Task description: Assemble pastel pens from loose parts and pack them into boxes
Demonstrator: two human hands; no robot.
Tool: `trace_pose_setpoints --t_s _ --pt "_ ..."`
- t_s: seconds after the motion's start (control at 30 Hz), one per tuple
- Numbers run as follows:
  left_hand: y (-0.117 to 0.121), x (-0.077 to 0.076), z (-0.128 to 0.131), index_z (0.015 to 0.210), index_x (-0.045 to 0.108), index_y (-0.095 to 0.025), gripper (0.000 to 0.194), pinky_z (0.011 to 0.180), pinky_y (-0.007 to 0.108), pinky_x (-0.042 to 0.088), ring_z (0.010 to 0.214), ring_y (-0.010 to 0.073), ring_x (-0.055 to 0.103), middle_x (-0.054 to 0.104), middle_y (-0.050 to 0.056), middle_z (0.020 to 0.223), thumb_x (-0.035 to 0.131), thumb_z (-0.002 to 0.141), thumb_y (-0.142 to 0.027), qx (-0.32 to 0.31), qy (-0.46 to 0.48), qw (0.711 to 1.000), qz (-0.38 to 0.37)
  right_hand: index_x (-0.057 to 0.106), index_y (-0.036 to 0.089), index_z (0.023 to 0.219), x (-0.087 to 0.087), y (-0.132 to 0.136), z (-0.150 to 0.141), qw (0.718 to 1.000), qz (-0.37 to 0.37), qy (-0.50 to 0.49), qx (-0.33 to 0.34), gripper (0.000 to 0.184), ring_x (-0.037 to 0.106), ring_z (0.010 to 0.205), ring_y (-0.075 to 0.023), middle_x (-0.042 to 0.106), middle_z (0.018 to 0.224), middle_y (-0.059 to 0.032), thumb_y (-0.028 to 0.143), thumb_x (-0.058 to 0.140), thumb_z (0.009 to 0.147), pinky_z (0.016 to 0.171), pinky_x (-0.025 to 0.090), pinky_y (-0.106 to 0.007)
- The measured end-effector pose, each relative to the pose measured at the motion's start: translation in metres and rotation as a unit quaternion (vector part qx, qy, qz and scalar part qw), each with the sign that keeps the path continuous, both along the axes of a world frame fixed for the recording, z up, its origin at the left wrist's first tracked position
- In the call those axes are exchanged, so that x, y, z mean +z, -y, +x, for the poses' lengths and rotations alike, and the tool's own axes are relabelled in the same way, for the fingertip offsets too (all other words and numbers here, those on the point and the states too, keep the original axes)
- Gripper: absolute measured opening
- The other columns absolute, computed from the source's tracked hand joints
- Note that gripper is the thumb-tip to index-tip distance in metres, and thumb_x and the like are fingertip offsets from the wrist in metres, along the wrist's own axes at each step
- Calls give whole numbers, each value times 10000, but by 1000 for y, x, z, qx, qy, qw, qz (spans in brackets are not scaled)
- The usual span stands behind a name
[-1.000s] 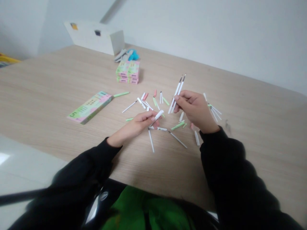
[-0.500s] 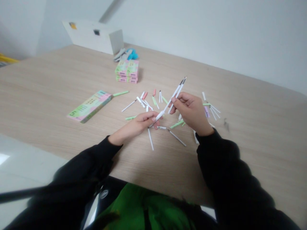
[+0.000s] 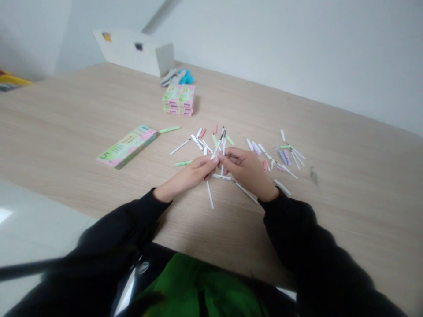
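Observation:
My left hand [image 3: 193, 172] and my right hand [image 3: 246, 169] meet over the wooden table [image 3: 66, 132], fingertips almost touching. Between them stand two thin white pens [image 3: 220, 145], tips pointing away from me. The right hand's fingers are closed round the pens' lower parts. The left hand pinches the near end of one pen; whether a white cap sits in that pinch I cannot make out. Loose white pen refills [image 3: 209, 194] and pastel caps [image 3: 284, 156] lie scattered around both hands.
A flat green-and-pink box [image 3: 127, 146] lies to the left, with a green pen [image 3: 169, 130] beside it. A stack of similar boxes [image 3: 179, 99] stands further back, then a blue-and-grey item [image 3: 178, 77] and a white box [image 3: 135, 50] against the wall.
My right hand has come down and leftwards with the two pens, which now stand lower and more upright. My left hand, holding a white cap a second ago, has closed in on the pens' near end.

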State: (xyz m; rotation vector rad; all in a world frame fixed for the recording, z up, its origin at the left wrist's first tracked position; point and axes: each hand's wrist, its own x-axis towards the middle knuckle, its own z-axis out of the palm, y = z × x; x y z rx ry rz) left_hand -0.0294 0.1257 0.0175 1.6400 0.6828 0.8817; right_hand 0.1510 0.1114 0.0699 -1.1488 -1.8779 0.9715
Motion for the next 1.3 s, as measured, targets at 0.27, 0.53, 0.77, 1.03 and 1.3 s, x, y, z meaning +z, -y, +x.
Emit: trace_pose_setpoints --t_s 0.27,0.53,0.77,1.03,1.3 --pt "-2 10 -3 854 531 -195 389 502 249 315 481 93 401 442 -65 585 535 978 -563 10 92 995 -48 605 186 835 7 -24 20 999 -10 -9 -36 98 590 607 -123 676 670 0 252 564 894 628 445 -262" --pt "-7 21 -16 911 582 -190 191 497 234 291 521 94 350 382 -60 632 633 919 -374 90 156 983 -38 616 168 782 -17 -82 23 967 24 233 -104 131 602 755 -171 665 796 -41 119 494 782 716 440 -279" --pt "-13 29 -37 677 424 -204 487 462 221 239 494 80 258 269 -70 600 613 917 -583 179 159 970 -35 719 133 833 -26 -111 -3 949 13 311 -49 165 634 764 -183 734 835 -75 95 562 800 719 437 -262" --pt "-11 33 -45 755 528 -201 359 431 227 191 448 86 202 266 -79 534 546 982 -478 214 159 963 -34 716 125 739 -30 -108 -25 926 12 378 -21 186 659 768 -215 739 778 -125 212 599 854 681 430 -277" --pt "-11 31 -43 681 468 -205 333 460 231 246 478 92 286 308 -61 566 571 933 -397 233 141 962 -10 706 137 784 -53 -100 -45 917 -10 398 -39 252 685 793 -250 752 855 -179 380 669 838 622 428 -291"
